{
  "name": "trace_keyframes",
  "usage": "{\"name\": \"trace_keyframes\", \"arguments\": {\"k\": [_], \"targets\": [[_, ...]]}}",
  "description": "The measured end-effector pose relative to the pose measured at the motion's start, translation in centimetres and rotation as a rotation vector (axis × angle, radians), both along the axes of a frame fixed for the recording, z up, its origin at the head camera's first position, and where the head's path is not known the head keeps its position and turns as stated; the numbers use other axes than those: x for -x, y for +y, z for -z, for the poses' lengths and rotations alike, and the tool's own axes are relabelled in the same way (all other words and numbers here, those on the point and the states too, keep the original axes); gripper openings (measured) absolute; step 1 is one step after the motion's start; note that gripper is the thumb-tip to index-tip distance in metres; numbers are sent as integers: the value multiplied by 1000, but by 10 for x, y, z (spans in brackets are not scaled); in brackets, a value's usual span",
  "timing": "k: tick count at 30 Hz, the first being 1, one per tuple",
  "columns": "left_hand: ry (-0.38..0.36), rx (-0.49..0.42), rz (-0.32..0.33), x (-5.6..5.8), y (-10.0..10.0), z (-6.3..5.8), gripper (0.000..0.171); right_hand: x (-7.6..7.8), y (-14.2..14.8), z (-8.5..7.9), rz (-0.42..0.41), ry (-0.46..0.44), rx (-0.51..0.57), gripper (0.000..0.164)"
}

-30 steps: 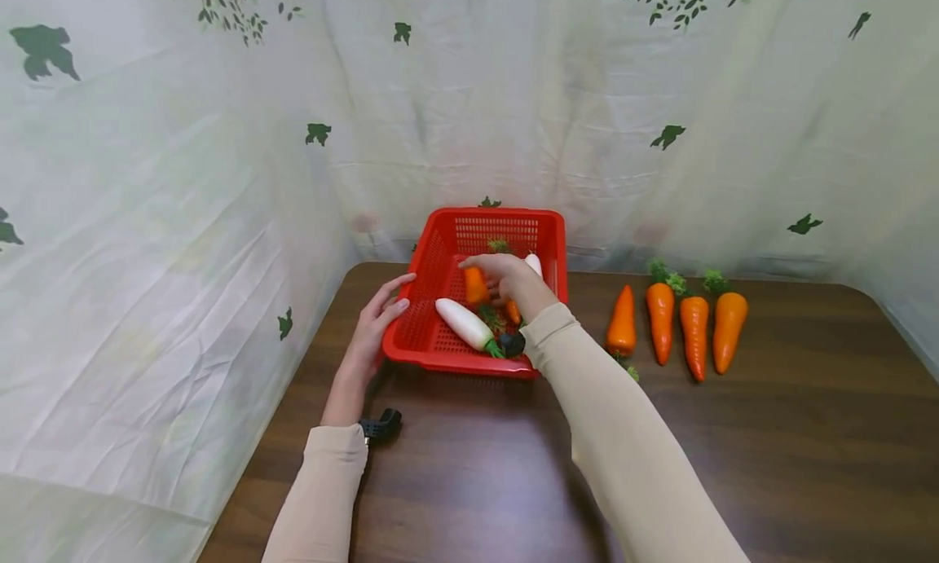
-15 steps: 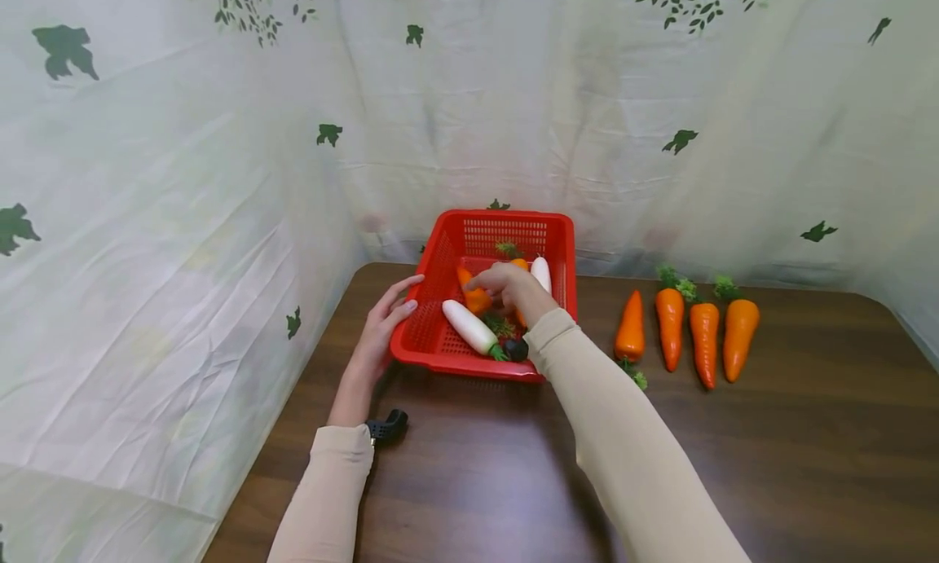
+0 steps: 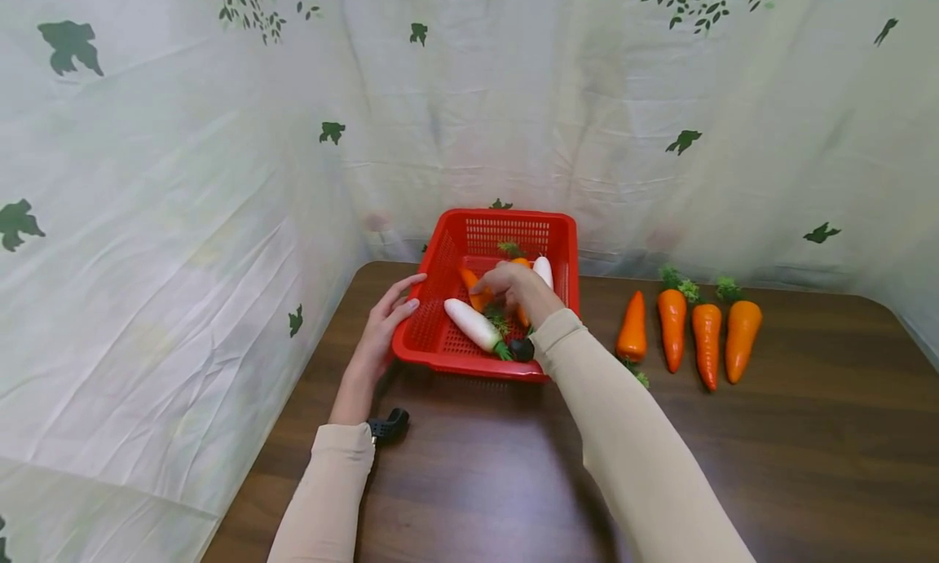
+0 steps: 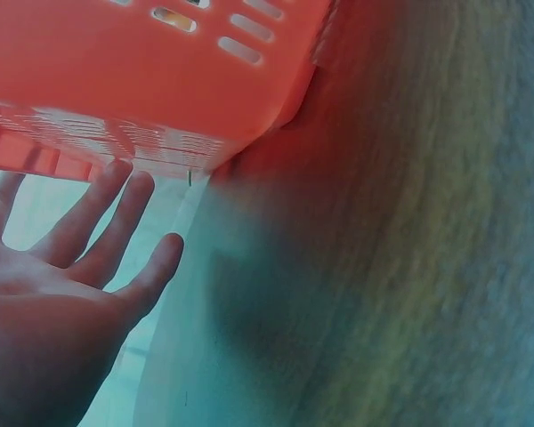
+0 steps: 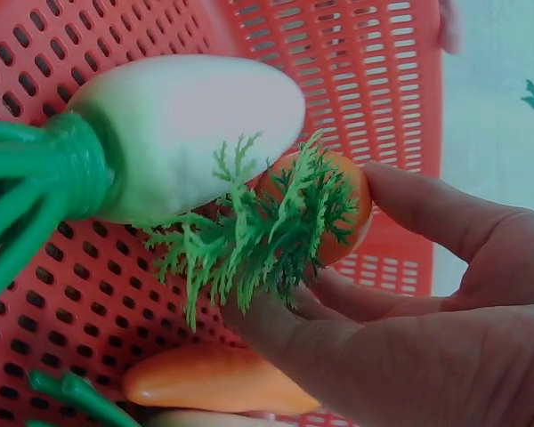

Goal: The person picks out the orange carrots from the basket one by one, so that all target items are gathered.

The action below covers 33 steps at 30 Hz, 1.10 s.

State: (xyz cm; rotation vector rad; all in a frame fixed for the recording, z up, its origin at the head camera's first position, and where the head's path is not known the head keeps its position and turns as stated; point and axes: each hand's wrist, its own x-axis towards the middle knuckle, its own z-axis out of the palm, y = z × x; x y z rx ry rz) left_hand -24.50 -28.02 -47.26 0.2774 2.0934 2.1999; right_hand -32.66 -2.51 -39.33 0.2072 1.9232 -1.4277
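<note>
Right hand pinches a carrot inside the red basket.
Just beside it lies a white radish. The left hand, with fingers spread, is at the basket's left side. To the right, four other carrots lie on the brown table.

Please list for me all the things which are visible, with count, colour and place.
Basket: 1, red, on the table
White radishes: 2, white, in the basket
Held carrot: 1, orange, inside the basket, pinched
Other basket carrots: at least 1, orange, partly hidden
Table carrots: 4, orange, right of the basket
Table: 1, brown, before the cloth
Cloth: count unclear, whitish with green prints, behind and left
Wrist cameras: 2, black, one per wrist
Sleeves: 2, beige, on both arms
Left hand: 1, at the basket's left rim
Right hand: 1, inside the basket
</note>
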Motion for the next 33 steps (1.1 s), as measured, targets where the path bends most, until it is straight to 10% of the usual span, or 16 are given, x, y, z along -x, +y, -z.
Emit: {"name": "trace_keyframes", "arguments": {"k": [16,33], "targets": [[1,26,-9,-2,-1,0,50,-19,6,-51,-50,73,214,22],[11,30,-5,-1,-1,-1,50,-66,32,-55,-51,244,357,49]]}}
